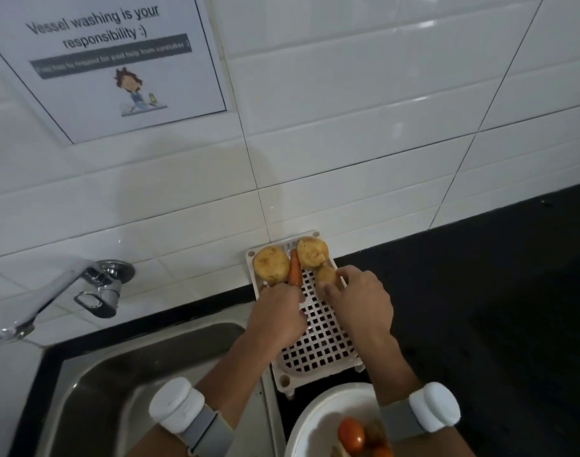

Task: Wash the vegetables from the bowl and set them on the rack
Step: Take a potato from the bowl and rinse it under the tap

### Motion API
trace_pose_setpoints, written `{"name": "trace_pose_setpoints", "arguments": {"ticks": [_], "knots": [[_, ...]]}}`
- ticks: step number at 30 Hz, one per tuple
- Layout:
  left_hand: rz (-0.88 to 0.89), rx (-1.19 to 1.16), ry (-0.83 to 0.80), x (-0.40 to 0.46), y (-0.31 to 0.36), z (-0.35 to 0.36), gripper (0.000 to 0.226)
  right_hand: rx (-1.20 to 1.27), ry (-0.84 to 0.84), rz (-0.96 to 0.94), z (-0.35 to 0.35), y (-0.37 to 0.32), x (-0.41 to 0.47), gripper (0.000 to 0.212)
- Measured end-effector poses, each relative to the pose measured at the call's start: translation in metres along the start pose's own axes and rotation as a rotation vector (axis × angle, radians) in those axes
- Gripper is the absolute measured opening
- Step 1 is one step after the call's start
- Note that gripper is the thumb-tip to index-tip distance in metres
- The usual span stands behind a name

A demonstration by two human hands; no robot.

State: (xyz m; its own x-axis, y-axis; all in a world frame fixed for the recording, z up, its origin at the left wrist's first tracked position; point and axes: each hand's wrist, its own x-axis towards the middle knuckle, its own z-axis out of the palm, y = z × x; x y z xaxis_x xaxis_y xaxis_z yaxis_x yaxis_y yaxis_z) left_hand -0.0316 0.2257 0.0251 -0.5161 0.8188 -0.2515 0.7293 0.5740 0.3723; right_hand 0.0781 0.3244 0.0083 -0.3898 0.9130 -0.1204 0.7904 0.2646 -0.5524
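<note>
Fingers of right hand (pixel 361 305) pinch small potato (pixel 326 276) on rack (pixel 321 344) — left hand (pixel 278 318) grips carrot (pixel 294 270).

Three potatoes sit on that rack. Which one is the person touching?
The smallest potato, nearest the person on the rack. The right hand pinches it; the two bigger ones by the wall lie untouched, either side of the carrot.

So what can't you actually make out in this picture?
All in the head view:
- Bowl: cut off by the bottom edge and crossed by the right forearm, so the count of tomatoes and other vegetables is unclear.
- Left hand: its fingertips are hidden beneath it at the carrot.
- Small potato: partly covered by the right hand.
- Poster: grey-banner line too blurred to read.
- Faucet: spout cut off at the left edge.
</note>
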Motion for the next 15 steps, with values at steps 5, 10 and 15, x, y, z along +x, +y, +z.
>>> {"name": "trace_pose_setpoints", "arguments": {"ticks": [5, 10, 15], "knots": [[0.055, -0.02, 0.055, -0.009, 0.007, -0.004, 0.044, 0.042, -0.034, -0.045, -0.007, 0.009, -0.001, 0.062], [0.139, -0.09, 0.151, -0.041, 0.02, -0.002, 0.037, 0.133, 0.023, -0.104, -0.018, 0.026, -0.027, 0.052], [0.277, -0.257, 0.238, -0.08, 0.032, 0.002, 0.031, 0.291, 0.105, -0.126, -0.037, 0.04, -0.073, 0.03]]}}
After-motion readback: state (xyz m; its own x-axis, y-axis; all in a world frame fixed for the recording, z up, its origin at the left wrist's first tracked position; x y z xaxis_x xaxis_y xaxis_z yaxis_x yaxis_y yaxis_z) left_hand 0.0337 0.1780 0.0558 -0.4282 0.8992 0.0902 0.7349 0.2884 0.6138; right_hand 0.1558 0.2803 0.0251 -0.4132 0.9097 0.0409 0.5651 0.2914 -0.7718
